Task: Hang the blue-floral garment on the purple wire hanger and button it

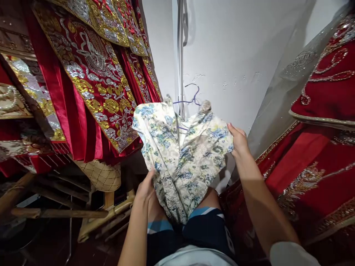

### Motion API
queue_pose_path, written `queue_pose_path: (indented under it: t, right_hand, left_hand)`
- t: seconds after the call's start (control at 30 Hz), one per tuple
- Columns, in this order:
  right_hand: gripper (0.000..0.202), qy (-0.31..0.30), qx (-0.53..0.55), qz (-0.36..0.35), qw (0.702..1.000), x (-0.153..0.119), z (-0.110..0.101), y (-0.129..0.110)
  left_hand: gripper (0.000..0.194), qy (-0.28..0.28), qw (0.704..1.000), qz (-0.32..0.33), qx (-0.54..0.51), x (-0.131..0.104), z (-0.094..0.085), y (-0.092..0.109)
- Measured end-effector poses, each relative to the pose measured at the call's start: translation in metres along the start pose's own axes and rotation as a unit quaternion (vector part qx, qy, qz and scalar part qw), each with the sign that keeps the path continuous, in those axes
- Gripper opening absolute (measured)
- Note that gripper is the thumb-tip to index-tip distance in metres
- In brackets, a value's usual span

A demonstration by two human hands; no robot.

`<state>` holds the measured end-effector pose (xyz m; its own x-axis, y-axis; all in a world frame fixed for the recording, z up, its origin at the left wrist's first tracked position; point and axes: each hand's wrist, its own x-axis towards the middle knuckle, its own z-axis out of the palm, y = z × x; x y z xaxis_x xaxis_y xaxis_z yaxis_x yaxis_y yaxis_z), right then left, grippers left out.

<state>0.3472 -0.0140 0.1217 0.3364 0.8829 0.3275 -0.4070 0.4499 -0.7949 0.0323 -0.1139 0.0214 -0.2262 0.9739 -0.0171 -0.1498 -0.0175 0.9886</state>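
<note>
A cream sleeveless-looking garment with a blue and green floral print (166, 147) hangs on a purple hanger (193, 96) in front of me, its lower part over my legs. My left hand (146, 184) grips the garment's left edge, partly behind the cloth. At the right, my right hand (238, 138) pinches the edge of the garment's right sleeve opening. The hanger's hook shows above the neckline, near a metal pole.
Red costumes with gold and silver embroidery (102, 74) hang at the left, above a bamboo frame (69, 213). More red beaded clothing (310, 177) stands at the right. Behind the garment are a white wall (230, 44) and a vertical metal pole (180, 48).
</note>
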Motion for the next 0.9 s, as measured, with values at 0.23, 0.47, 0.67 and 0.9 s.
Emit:
queue_pose_path:
  t: [0.23, 0.47, 0.67, 0.9]
  right_hand:
    - [0.036, -0.088, -0.051, 0.045, 0.994, -0.029, 0.014, 0.016]
    - [0.035, 0.04, -0.019, -0.036, 0.998, -0.021, -0.011, 0.02]
    - [0.035, 0.036, 0.005, -0.04, 0.999, 0.005, -0.004, 0.015]
    - [0.037, -0.055, -0.044, 0.019, 0.997, -0.018, 0.006, 0.023]
  left_hand:
    - [0.08, -0.039, 0.995, -0.094, -0.008, -0.02, 0.02, -0.038]
    - [0.081, -0.034, 0.999, -0.028, -0.03, -0.032, 0.026, -0.026]
    - [0.072, -0.015, 1.0, 0.026, -0.01, -0.026, 0.031, -0.009]
    - [0.097, -0.007, 1.0, 0.003, -0.027, -0.032, 0.02, -0.032]
